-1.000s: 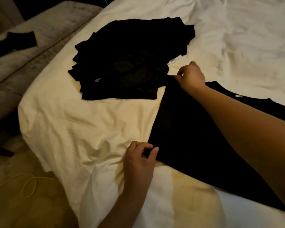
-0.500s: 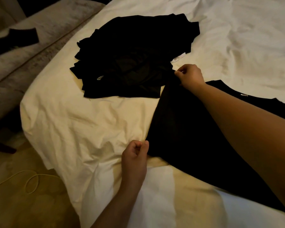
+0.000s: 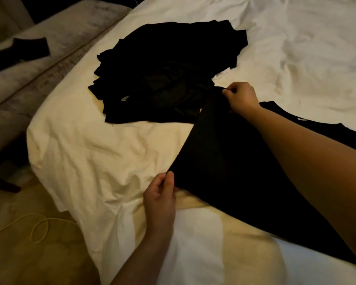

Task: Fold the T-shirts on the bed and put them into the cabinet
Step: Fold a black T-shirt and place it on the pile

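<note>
Nearest the camera, the left hand reached in from below and pinched the near corner of a black T-shirt between thumb and curled fingers, at the front part of the bed. The shirt lay spread over the white sheet, its left edge running as a taut line from that corner up and away to the right hand. That hand came in across the cloth on a long bare forearm and gripped the far corner of the same edge with its fingers curled round the fabric. The rest of the shirt stretched off to the right under the arm, a small pale label showing near its neckline. Just beyond the right hand sat a loose pile of black garments, rumpled and overlapping, its near edge touching or all but touching the held shirt. Farther back the sheet lay creased and white. On the left, off the bed, a pale cord looped on the floor, and beyond it a grey upholstered bench carried a flat dark piece of cloth.
</note>
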A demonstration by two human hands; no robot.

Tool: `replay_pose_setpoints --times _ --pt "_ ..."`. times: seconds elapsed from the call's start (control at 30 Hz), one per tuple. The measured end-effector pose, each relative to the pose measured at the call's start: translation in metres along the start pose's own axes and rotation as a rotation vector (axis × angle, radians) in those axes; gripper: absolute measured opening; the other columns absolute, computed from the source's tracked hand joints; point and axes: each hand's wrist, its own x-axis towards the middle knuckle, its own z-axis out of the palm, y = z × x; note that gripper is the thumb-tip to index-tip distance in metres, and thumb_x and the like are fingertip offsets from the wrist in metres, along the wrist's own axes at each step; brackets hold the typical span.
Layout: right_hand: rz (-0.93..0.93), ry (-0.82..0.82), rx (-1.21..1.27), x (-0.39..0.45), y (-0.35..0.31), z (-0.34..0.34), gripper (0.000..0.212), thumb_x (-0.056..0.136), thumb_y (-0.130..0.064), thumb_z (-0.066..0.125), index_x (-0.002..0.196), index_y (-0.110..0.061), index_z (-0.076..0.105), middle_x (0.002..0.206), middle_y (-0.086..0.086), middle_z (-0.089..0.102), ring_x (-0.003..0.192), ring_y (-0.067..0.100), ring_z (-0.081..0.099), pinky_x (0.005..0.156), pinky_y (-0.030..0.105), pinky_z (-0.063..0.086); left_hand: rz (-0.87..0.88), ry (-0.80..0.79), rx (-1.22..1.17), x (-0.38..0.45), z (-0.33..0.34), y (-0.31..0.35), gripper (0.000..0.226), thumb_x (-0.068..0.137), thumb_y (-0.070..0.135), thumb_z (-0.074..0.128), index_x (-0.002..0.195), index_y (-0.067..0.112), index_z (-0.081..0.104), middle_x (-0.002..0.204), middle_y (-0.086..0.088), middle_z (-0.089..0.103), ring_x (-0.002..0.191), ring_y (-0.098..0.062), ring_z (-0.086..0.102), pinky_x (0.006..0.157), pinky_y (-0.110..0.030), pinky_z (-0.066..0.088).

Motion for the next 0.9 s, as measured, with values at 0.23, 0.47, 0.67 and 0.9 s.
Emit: replay_pose_setpoints --times 0.23,0.47,0.67,0.9 --pt "0.035 -0.036 -0.093 0.004 0.0 0.009 0.026 0.103 -0.027 0.052 0.102 -0.004 0.064 0.093 0.017 0.067 0.06 0.026 0.063 0.07 0.038 0.055 -0.036 0.04 0.116 0.002 0.006 -0.001 0.047 0.1 0.036 0.056 0.062 0.012 0.046 0.051 -0.005 0.045 0.051 -0.018 0.042 0.052 -0.027 0.041" --pt "0.065 -0.095 -0.258 0.005 0.008 0.016 0.04 0.101 -0.034 0.056 0.097 0.005 0.064 0.088 0.02 0.061 0.074 0.031 0.056 0.068 0.039 0.046 -0.104 0.011 -0.068 0.008 0.002 -0.004 0.031 0.096 0.027 0.066 0.074 0.005 0.06 0.065 -0.013 0.062 0.052 -0.026 0.049 0.049 -0.031 0.04" --pt "0.032 0.039 -0.105 0.007 0.006 0.013 0.038 0.103 -0.029 0.05 0.099 0.006 0.064 0.09 0.018 0.06 0.081 0.031 0.056 0.07 0.033 0.04 -0.123 0.095 -0.232 0.01 -0.001 -0.006 0.016 0.087 0.013 0.074 0.079 0.004 0.063 0.069 -0.004 0.068 0.067 -0.013 0.062 0.067 -0.028 0.052" --pt "0.01 0.03 -0.035 -0.015 0.01 0.018 0.038 0.103 -0.035 0.048 0.128 -0.007 0.057 0.124 0.011 0.055 0.109 0.026 0.057 0.086 0.031 0.043 -0.053 0.18 -0.153 0.009 0.0 -0.006 0.012 0.085 0.005 0.076 0.087 0.008 0.065 0.076 -0.002 0.072 0.07 -0.007 0.068 0.066 -0.015 0.052"
